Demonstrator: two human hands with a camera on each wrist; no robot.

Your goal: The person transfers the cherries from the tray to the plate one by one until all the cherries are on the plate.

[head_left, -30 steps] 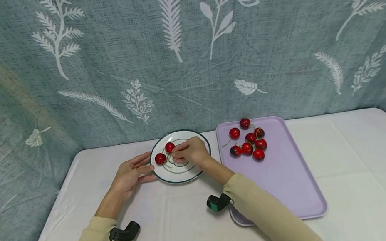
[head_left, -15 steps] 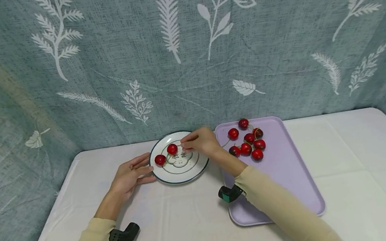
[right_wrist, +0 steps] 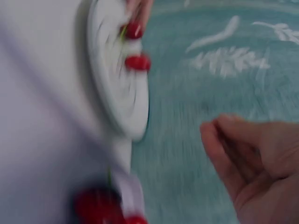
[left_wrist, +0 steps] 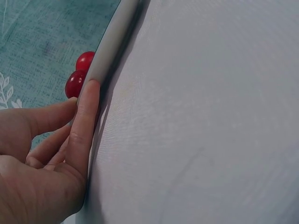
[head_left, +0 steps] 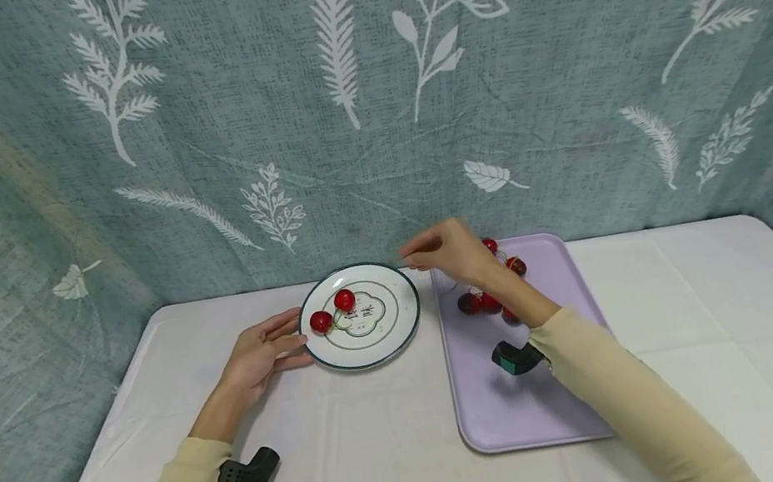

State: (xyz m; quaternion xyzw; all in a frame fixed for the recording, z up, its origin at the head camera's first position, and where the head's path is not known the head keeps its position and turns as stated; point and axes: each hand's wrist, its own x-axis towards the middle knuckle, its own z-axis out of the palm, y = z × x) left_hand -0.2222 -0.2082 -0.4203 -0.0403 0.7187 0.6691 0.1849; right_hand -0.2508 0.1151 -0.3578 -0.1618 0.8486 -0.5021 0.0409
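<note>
Two red cherries (head_left: 344, 301) lie close together on the left part of a white plate (head_left: 401, 331), their thin green stems trailing over its printed middle. They should be light and firm, their glossy skin likely slick enough to roll away from a careless fingertip, and a hard squeeze could bruise them if they are real fruit. The stem looks the surest place for a pinch; failing that, the round sides, taken gently by thumb and forefinger. The plate looks stiff and perhaps breakable, best steadied at its dark-edged rim.

At that rim rests the left hand (head_left: 256, 354), fingers loosely spread and nearly straight, their tips touching the edge. The right hand (head_left: 460, 250) hangs in the air across the far left corner of a purple tray (head_left: 498, 417), thumb and fingertips drawn together with nothing visible between them. Under its wrist, partly hidden, more cherries (head_left: 470, 304) sit bunched on the tray. Plate and tray stand apart on a white-covered surface (head_left: 383, 460), before a leaf-printed cloth (head_left: 255, 85).
</note>
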